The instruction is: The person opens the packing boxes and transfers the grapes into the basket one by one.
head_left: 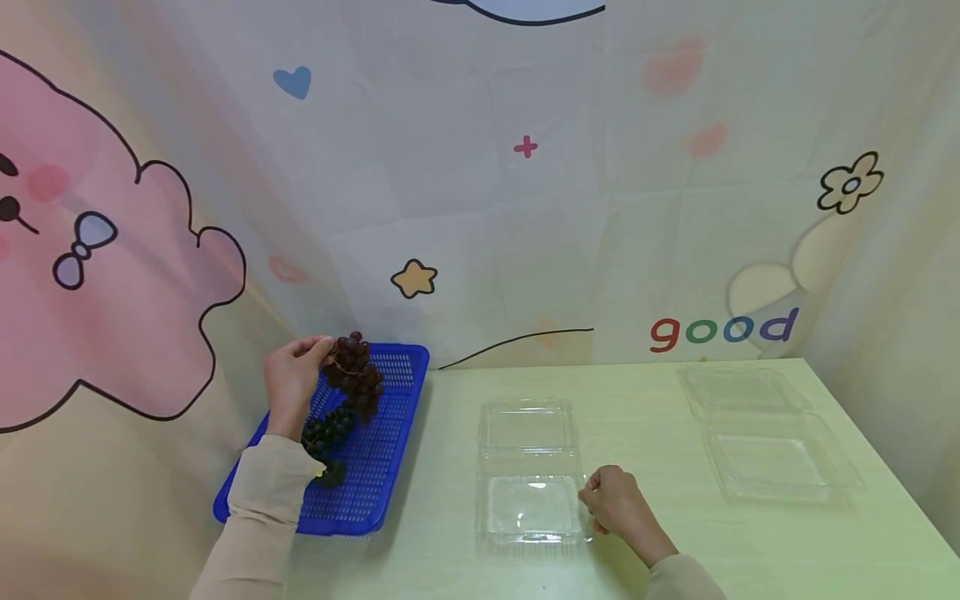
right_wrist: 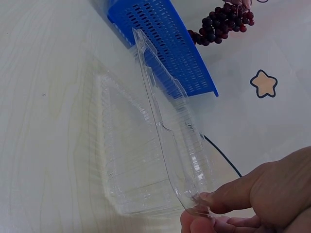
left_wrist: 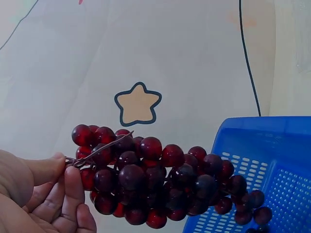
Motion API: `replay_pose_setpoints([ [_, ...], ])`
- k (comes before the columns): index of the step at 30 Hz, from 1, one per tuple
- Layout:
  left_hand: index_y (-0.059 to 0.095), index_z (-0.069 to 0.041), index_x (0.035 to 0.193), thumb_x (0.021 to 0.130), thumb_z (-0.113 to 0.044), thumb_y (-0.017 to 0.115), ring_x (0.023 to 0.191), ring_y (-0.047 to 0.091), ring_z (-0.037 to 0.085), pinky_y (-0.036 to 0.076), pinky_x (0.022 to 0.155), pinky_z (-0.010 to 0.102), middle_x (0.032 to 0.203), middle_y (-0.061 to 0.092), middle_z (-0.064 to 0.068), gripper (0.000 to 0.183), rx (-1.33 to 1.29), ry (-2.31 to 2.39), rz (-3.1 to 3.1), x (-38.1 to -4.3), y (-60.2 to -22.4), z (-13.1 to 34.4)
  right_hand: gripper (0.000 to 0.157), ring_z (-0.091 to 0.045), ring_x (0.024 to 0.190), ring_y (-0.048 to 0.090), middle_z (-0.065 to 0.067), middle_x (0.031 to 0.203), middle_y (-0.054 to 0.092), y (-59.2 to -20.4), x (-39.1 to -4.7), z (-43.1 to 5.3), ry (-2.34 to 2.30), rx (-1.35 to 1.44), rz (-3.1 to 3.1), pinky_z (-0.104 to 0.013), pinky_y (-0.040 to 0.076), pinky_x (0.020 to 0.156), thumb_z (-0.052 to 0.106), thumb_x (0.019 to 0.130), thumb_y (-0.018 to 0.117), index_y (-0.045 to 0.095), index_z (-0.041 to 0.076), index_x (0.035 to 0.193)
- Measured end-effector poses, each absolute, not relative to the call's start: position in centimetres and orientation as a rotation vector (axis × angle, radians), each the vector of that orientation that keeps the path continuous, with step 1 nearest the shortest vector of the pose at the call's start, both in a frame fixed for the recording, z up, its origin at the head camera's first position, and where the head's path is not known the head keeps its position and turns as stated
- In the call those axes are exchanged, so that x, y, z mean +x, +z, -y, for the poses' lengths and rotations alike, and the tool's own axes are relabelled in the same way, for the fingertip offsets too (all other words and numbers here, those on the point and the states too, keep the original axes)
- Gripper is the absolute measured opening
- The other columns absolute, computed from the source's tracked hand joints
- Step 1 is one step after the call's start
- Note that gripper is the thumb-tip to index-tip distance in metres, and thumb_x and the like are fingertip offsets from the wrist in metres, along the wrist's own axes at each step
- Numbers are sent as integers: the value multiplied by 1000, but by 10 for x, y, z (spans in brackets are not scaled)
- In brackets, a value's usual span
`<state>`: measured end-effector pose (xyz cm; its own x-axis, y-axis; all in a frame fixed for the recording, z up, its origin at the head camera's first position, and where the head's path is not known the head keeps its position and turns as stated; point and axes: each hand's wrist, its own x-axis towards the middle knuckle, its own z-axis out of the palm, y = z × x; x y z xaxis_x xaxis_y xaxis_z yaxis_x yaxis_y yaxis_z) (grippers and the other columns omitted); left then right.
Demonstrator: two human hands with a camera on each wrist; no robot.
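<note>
My left hand [head_left: 292,379] pinches the thin stem of a bunch of dark red grapes [left_wrist: 146,179] between thumb and fingers. The bunch hangs over the far part of a blue plastic basket [head_left: 408,433]. In that basket lies a bunch of dark green grapes [head_left: 327,429] with a leaf at its near end. My right hand [head_left: 618,507] pinches the right rim of a clear plastic clamshell box [head_left: 528,508], which lies unfolded on the table. In the right wrist view, thumb [right_wrist: 233,194] and fingers grip the clear edge.
A second clear clamshell box [head_left: 768,467] lies unfolded at the right of the table [head_left: 637,417]. Behind the table hangs a printed curtain [head_left: 465,183] with a star and the word "good". Another curtain stands close at the left, beside the basket.
</note>
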<state>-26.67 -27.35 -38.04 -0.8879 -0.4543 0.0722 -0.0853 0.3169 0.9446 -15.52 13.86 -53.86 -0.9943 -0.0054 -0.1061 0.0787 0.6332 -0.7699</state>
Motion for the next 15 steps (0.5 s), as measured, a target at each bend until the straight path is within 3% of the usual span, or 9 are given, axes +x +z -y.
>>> replay_pose_setpoints([
  [15,76,-3,114,98,-23,73,82,68,9,52,88,29,101,73,1,25,529,-1717,2077,-282,-393,263,14,-9,39,53,-6,58,60,-541,-156,-140,-1337,78,-2727,-23,45,45,-4,90,63,61,1,77],
])
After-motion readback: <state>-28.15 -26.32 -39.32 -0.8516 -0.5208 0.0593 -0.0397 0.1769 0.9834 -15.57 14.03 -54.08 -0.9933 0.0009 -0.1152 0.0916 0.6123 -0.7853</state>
